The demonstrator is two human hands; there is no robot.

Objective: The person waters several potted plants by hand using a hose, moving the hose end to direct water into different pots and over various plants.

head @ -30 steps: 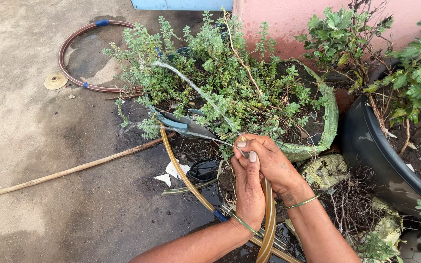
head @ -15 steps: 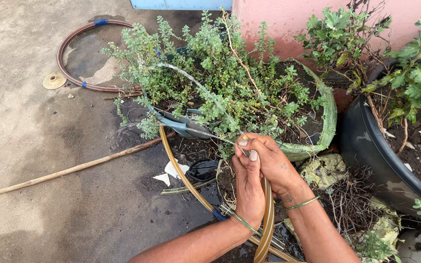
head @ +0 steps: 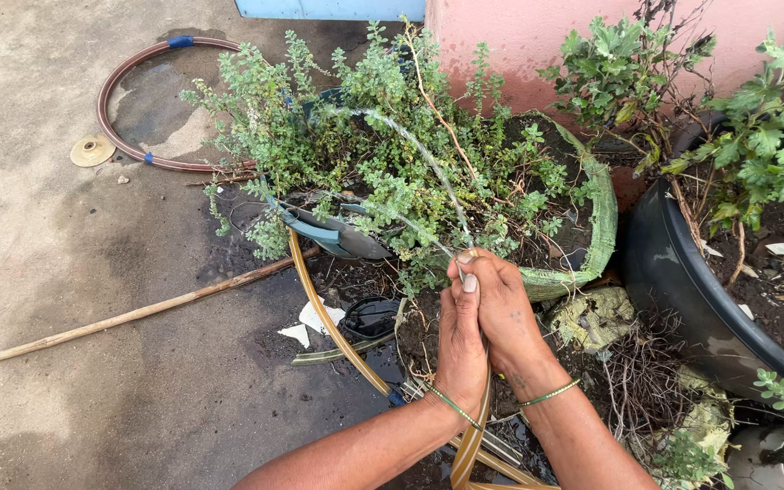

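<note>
Hands: left hand [head: 461, 349] & right hand [head: 505, 313] pressed together, both closed round the end of a yellowish hose [head: 333, 327]; left thumb lies over the hose mouth. Hose end sits between the two palms, at the fingertips; the rest of the hose runs down betw. the wrists, then loops out to the left across the wet concrete floor [head: 93, 381]. Water jet [head: 419, 150]: thin arcs leave the thumb tip, up & left into the leafy green shrub [head: 365, 172], which stands just above the hands. Shrub's woven green sack pot [head: 602, 222] lies just right of the hands. Dark plastic pot [head: 682, 290] w/ soil, further right. Floor, left: long thin stick [head: 129, 318]; reddish coiled hose [head: 115, 136] near a round yellow disc [head: 93, 150]. Thin bangle on each wrist.
</note>
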